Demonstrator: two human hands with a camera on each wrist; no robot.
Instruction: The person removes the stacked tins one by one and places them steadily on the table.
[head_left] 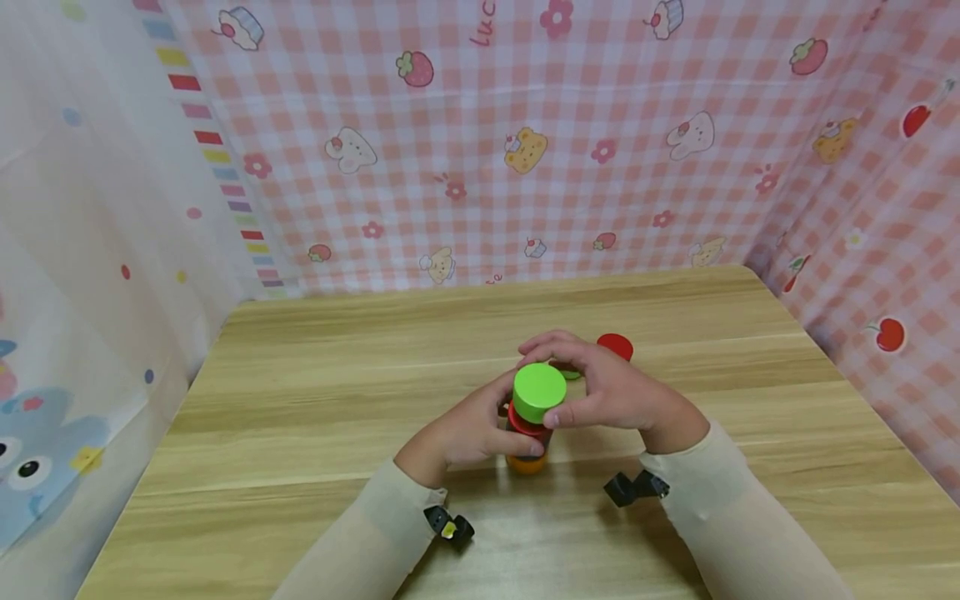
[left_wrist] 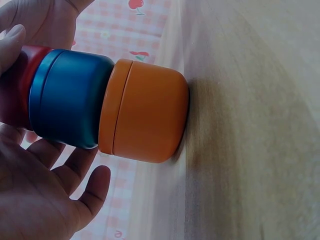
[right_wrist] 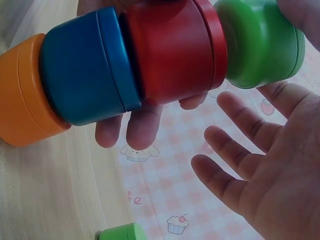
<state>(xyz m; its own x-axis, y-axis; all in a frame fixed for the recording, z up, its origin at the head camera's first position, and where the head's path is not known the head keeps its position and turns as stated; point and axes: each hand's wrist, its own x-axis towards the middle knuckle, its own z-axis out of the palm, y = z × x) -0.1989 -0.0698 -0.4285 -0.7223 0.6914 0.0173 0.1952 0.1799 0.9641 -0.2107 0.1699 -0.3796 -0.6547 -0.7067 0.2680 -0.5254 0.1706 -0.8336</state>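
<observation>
A stack of round lidded jars stands on the table, with an orange jar [left_wrist: 150, 112] at the bottom, a blue jar [right_wrist: 87, 67] on it and a red jar [right_wrist: 175, 50] above that. My left hand [head_left: 472, 429] grips the stack around the red and blue jars, its thumb across the near side. My right hand [head_left: 618, 387] holds a green jar [head_left: 540, 390] between thumb and fingers at the top of the stack. In the right wrist view the green jar sits slightly tilted, its base right at the red jar's lid.
Behind my right hand stands another red-topped jar [head_left: 615, 344] on the wooden table [head_left: 337, 358]. A second green jar [right_wrist: 122, 232], partly hidden by the right hand in the head view, stands near it. Patterned curtains [head_left: 480, 167] hang around the table's back and sides.
</observation>
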